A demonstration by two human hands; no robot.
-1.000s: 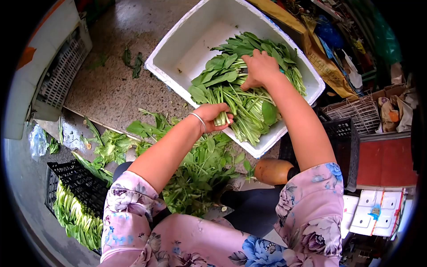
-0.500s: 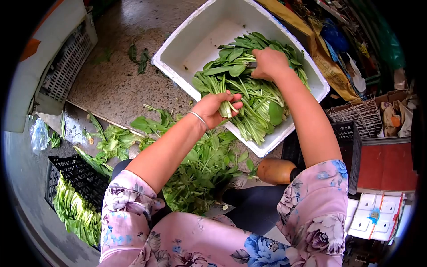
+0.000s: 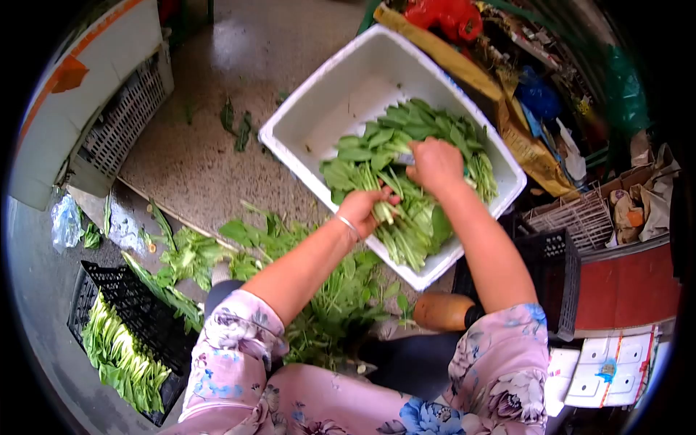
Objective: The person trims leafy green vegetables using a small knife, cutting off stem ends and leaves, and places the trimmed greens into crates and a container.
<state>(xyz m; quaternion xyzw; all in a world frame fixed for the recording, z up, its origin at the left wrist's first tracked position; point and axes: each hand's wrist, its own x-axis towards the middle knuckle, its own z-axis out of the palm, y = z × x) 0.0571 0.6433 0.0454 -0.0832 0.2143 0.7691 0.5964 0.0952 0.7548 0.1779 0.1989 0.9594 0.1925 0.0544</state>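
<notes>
L hand gripping stems of the greens, which lie in the white foam box. R hand curled round smth w/ a blade-like edge over the greens; can't tell what. Black crate w/ more greens on the floor.

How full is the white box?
Partly full: the box has greens heaped along its near and right sides, while its bottom shows bare at the far left.
</notes>
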